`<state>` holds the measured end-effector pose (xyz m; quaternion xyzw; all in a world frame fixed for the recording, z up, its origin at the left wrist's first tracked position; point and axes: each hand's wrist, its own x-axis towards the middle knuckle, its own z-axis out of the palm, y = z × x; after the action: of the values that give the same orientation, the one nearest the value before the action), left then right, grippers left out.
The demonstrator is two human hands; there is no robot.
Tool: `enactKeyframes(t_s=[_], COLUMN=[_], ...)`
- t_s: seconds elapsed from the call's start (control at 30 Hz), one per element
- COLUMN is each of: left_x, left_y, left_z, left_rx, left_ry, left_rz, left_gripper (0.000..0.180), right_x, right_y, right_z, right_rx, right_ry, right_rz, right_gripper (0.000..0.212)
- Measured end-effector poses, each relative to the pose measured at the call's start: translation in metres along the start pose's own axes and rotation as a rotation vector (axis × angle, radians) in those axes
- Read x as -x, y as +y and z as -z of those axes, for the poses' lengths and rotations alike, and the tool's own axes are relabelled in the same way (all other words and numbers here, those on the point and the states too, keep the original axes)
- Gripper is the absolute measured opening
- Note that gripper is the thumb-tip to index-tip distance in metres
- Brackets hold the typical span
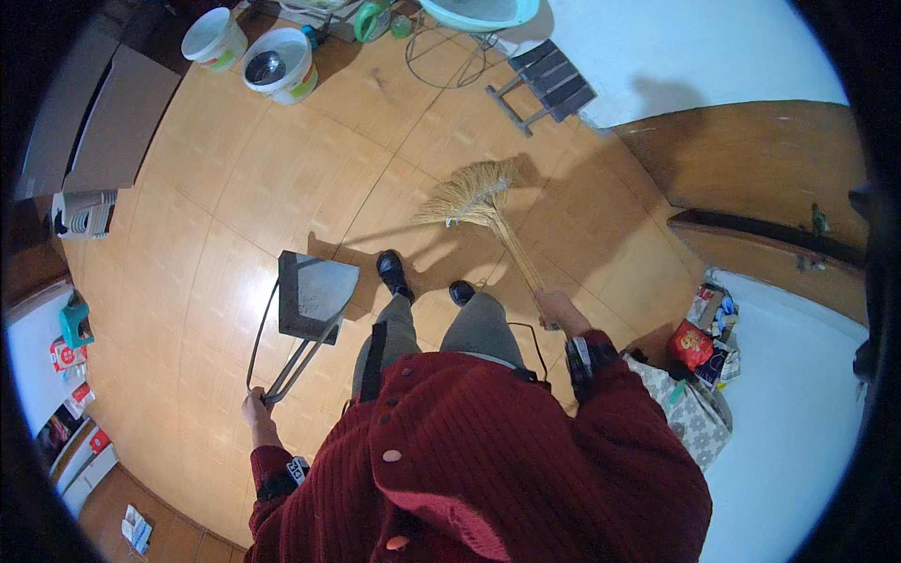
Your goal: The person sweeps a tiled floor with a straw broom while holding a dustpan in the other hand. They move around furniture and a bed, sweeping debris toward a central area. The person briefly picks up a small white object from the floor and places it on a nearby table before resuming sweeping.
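Observation:
My right hand is closed around the handle of a straw broom. The broom slants away to the far left of that hand, its fan of pale bristles low over or on the floor; contact is hard to tell. Out to the left, my left hand grips the top of a long bent-wire handle. A metal dustpan with a dark rim hangs from that handle or rests on the floor, left of my dark shoes. Some distance separates the dustpan from the broom head.
A small slatted stool and a wire stand holding a pale green basin are at the far wall. White buckets stand far left. A wooden panel runs along the right, with bags and packages nearer me.

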<state>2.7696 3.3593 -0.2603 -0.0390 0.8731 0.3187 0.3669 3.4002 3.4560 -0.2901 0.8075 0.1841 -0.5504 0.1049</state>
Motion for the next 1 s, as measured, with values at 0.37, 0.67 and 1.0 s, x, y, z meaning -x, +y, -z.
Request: enactKeyframes(t_s=[0.37, 0.67, 1.0], left_x=[0.02, 0.041, 0.073], left_y=[0.019, 0.023, -0.025], left_z=[-0.007, -0.017, -0.007], left_rx=[-0.04, -0.114, 0.005], left_ry=[0.032, 0.061, 0.07], left_rz=[-0.012, -0.078, -0.097], left_gripper=[0.01, 0.014, 0.014], right_x=[-0.089, -0.121, 0.011], right_y=[-0.119, 0.023, 0.135], right_z=[0.031, 0.004, 0.062], right_rx=[-0.009, 0.18, -0.161], right_ry=[0.045, 0.115, -0.012], right_rz=[0.586, 0.2, -0.031], right_gripper=[0.057, 0.055, 0.04])
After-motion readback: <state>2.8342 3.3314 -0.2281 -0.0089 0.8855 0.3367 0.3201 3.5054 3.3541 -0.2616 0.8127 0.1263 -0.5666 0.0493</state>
